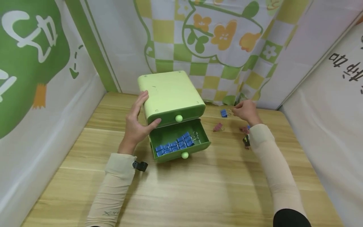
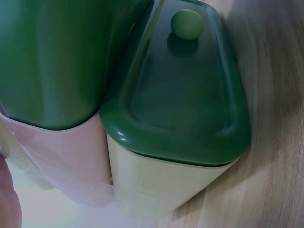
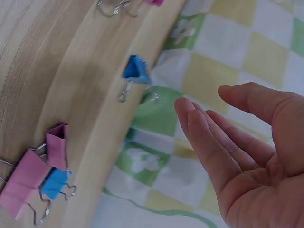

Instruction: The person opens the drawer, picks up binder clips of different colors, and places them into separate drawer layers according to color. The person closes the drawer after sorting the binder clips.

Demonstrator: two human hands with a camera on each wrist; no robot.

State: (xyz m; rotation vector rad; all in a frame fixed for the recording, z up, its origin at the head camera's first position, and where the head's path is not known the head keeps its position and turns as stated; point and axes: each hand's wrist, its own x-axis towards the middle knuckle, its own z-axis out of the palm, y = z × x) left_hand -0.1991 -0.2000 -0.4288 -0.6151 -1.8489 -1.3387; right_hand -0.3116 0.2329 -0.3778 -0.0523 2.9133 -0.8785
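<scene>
A light-green drawer box [image 1: 170, 91] with dark-green drawers stands on the table. My left hand [image 1: 137, 126] holds its left front corner, fingertips on the top edge and thumb across the upper drawer's front. Below, the pulled-out lower drawer [image 1: 167, 157] contains several blue binder clips [image 1: 174, 145] in a row. My right hand [image 1: 246, 111] is at the table's back, near a single blue binder clip [image 1: 224, 113]. Seen from the right wrist, its thumb and fingers [image 3: 209, 142] are apart with nothing between them, and the blue clip [image 3: 135, 70] lies beyond the fingertips.
A pink binder clip [image 1: 217, 127] lies right of the drawer. More pink clips [image 3: 23, 183] and a small blue clip [image 3: 56, 184] cluster near my right forearm, beside a black-and-yellow item [image 1: 246, 141]. A checkered curtain [image 1: 210, 75] hangs along the table's back edge.
</scene>
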